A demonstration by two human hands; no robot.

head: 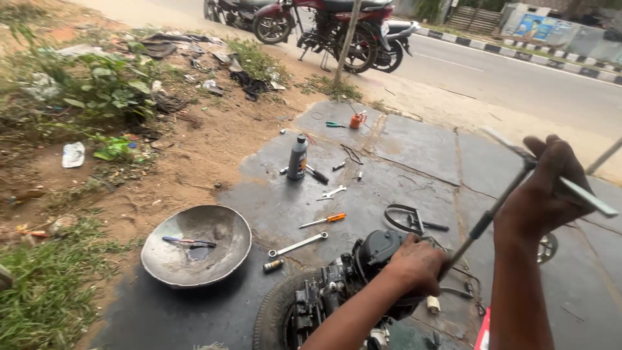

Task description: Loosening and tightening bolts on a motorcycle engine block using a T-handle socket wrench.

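Right hand [541, 188] up high, fingers curled tight around the crossbar of a long T-handle wrench [494, 209]. Crossbar sticking out both sides of the fist, shiny, one end toward the road, the other toward the right edge. Dark shaft of the wrench slanting down and left from the fist to the engine.

Left hand [418, 262] lower down, fingers clenched over the bottom of that shaft, resting on top of a small black engine [350, 282]. Cannot tell what the wrench tip meets, hidden under the hand. Engine sitting on an old tyre [272, 317] on the dark oily stone floor [414, 162].

Just left of the engine, a flat silver spanner [298, 244] and a small round socket [273, 264]. A bit past those, an orange-handled screwdriver [322, 220]. Further left, a big dented metal bowl [196, 244] with a thin tool lying inside. Behind the engine, a loop of black rubber belt [402, 217].

Farther away on the floor, a grey oil bottle [297, 157] standing up, a small spanner [334, 191], green pliers [335, 124] and a little orange oil can [357, 120].

Dirt, grass and litter on the left. A red motorbike [327, 24] parked by the road at the top.
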